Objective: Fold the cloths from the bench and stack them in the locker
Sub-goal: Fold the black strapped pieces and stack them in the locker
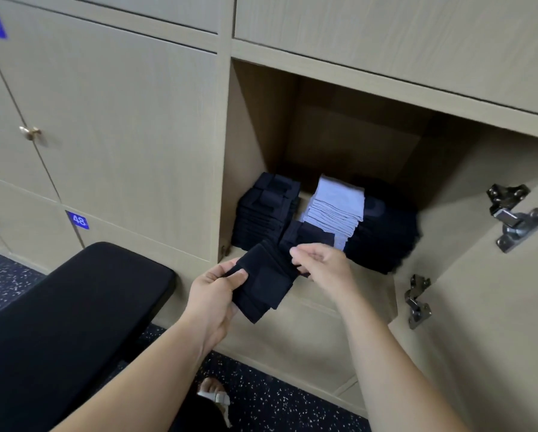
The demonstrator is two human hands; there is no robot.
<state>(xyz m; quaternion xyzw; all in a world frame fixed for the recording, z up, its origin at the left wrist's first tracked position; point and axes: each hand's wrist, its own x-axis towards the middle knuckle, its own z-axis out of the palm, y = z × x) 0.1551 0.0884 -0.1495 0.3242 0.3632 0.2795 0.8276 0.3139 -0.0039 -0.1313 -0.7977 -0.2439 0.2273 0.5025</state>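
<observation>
A folded dark navy cloth (266, 280) hangs in the air just in front of the open locker (339, 141). My left hand (214, 291) grips its lower left edge, thumb on top. My right hand (320, 263) pinches its upper right corner. Inside the locker stand a stack of dark cloths (266, 210) on the left, a stack of light grey cloths (336, 207) in the middle and a dark stack (386, 232) on the right. One more dark folded cloth (308, 235) lies in front of the grey stack.
The black padded bench (68, 322) runs from the lower left up to the lockers. The open locker door (485, 291) with its metal hinges stands at the right. Closed locker doors with brass knobs fill the left. My sandalled foot (214, 394) is on the speckled floor.
</observation>
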